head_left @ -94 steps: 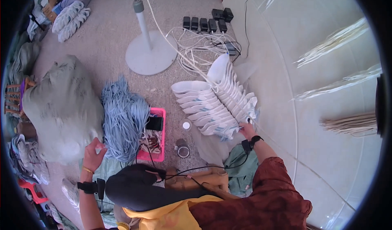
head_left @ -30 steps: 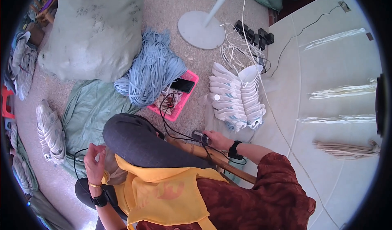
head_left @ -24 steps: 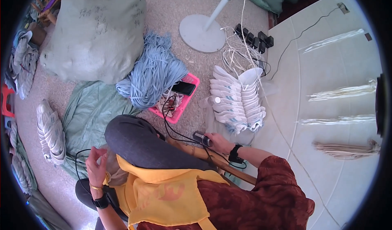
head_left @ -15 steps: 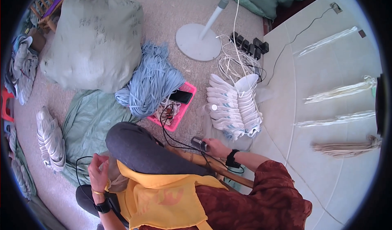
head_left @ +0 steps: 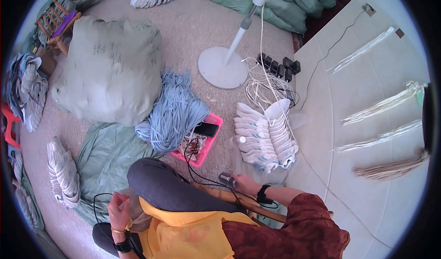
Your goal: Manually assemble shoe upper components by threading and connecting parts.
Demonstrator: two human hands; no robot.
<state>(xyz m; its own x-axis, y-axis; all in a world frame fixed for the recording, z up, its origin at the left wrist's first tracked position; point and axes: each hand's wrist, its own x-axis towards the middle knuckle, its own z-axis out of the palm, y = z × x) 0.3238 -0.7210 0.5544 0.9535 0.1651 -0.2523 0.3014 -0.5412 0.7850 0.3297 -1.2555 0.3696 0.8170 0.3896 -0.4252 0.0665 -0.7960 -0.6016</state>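
My right hand [head_left: 247,184] is closed round a short dark grey cylinder [head_left: 227,180], held beside the wooden chair piece [head_left: 220,194]. Black cables run close by it. Over at the left, my left hand [head_left: 118,210] is raised by my knee with its fingers bent together; whatever they pinch is too small to make out. A thin black cable [head_left: 95,204] loops next to that hand. Ahead of my knee, a bundle of light blue laces [head_left: 174,112] lies partly over a pink basket [head_left: 213,142], in which a black phone [head_left: 206,129] rests.
Stacked white shoe-shaped pieces [head_left: 264,137] lie to the right, below black power adapters [head_left: 278,67]. A white fan base [head_left: 223,68] stands beyond. At left are a large stuffed sack [head_left: 110,70], green sheeting [head_left: 103,153] and a white bundle [head_left: 63,176]. Cords hang on the right wall.
The view has tilted upward, so everything sits lower in the picture and the fan's upper part shows. My right hand still holds the cylinder; both hands keep nearly the same pose.
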